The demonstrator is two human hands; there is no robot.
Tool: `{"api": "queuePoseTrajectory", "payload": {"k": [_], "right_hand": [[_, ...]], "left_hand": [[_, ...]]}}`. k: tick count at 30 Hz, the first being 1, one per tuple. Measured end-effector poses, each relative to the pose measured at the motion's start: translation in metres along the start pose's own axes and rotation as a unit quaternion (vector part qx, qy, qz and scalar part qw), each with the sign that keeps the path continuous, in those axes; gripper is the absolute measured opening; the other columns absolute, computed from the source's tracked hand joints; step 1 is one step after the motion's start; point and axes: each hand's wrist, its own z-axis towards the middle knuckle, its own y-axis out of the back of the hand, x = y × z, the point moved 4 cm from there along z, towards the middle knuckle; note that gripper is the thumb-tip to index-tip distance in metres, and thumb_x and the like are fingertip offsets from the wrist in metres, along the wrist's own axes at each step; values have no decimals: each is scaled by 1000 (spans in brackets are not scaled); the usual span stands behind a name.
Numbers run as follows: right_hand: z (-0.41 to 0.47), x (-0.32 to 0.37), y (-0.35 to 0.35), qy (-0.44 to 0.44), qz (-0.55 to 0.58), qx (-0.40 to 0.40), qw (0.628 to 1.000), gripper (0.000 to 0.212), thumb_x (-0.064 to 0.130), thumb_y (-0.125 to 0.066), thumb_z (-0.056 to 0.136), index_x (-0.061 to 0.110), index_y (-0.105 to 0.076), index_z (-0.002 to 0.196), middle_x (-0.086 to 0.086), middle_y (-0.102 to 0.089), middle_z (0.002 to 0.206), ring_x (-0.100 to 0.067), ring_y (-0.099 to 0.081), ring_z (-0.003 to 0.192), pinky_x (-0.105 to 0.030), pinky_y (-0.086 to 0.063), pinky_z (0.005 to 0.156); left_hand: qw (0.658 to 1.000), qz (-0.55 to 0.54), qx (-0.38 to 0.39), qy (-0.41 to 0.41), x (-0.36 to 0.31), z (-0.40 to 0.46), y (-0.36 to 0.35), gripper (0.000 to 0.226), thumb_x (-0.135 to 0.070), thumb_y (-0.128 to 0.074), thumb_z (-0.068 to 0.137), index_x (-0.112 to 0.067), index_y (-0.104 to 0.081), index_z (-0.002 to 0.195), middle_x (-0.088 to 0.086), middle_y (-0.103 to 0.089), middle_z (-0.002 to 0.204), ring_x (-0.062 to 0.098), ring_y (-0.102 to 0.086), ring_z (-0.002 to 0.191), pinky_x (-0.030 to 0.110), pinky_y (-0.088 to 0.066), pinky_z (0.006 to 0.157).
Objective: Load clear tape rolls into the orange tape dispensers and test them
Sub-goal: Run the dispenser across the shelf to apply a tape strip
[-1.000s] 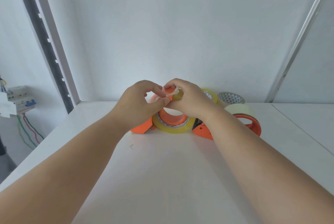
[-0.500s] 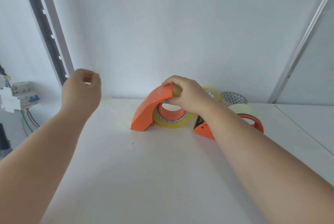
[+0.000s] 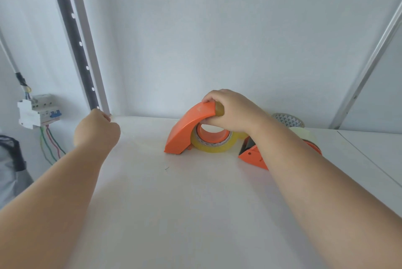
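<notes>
White tabletop [image 3: 195,214] with both forearms reaching in from the near edge. Left hand [image 3: 96,131], at the left and raised slightly above the surface, has its grip curled closed with thumb against fingertips; a faint clear tape strip [image 3: 139,140] runs from it toward the dispenser, though what exactly is pinched cannot be told. Right hand [image 3: 230,112] grips the top of the orange tape dispenser [image 3: 187,129], fingers curled over its upper rear end and thumb underneath. The dispenser stands on the tabletop at centre, its arched cover sloping down to the left, with a clear tape roll [image 3: 211,143] of yellowish tint seated on the orange hub inside it. Just right, partly hidden by the right forearm, lies a second orange dispenser [image 3: 252,155] with its serrated blade facing left, and a pale tape roll [image 3: 304,135] sits behind the forearm. Farther back, near the wall, a roll with triangle-patterned core [image 3: 287,119]. At far left, beyond the tabletop edge, a circuit breaker [image 3: 37,110] with coloured wires hanging below, and a perforated dark upright rail [image 3: 74,36]
</notes>
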Motion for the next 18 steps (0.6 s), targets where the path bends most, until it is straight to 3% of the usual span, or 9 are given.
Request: {"api": "queuePoseTrajectory", "payload": {"k": [5, 9, 11, 14, 18], "right_hand": [[-6, 15, 5, 4, -92, 38, 995, 67, 68, -65, 68, 31, -51, 122, 10, -50, 124, -15, -50, 110, -34, -43, 94], [-9, 26, 5, 12, -160, 59, 985, 80, 74, -57, 70, 31, -41, 136, 5, -37, 144, -19, -37, 131, -37, -27, 109], [-12, 31, 3, 17, -183, 56, 981, 77, 71, -53, 76, 32, -38, 141, 1, -28, 153, -20, -25, 141, -39, -16, 115], [-11, 39, -3, 45, -200, 26, 978, 65, 64, -48, 85, 31, -41, 140, -2, -28, 155, -19, -23, 143, -38, -12, 114], [-9, 53, -13, 91, -234, -8, 968, 49, 49, -47, 92, 25, -49, 135, -2, -37, 150, -19, -29, 141, -35, -17, 111]], "left_hand": [[998, 59, -3, 18, 9, 2, 5, 29, -4, -49, 81, -6, -51, 110, 11, -55, 82, 33, -51, 78, 35, -37, 61], [994, 101, 19, 30, 14, 2, 4, 34, 0, -51, 78, -5, -48, 112, 11, -51, 78, 34, -52, 80, 35, -40, 63], [992, 116, 25, 36, 16, 0, 5, 33, -1, -52, 77, -2, -47, 109, 15, -52, 86, 38, -53, 89, 38, -44, 68], [985, 164, 2, 46, 16, -4, 8, 36, -2, -54, 77, -1, -45, 112, 24, -48, 109, 41, -45, 109, 44, -44, 83], [987, 145, -47, -54, -2, -7, 8, 33, -8, -52, 83, -5, -49, 116, 23, -47, 117, 40, -42, 112, 45, -42, 88]]}}
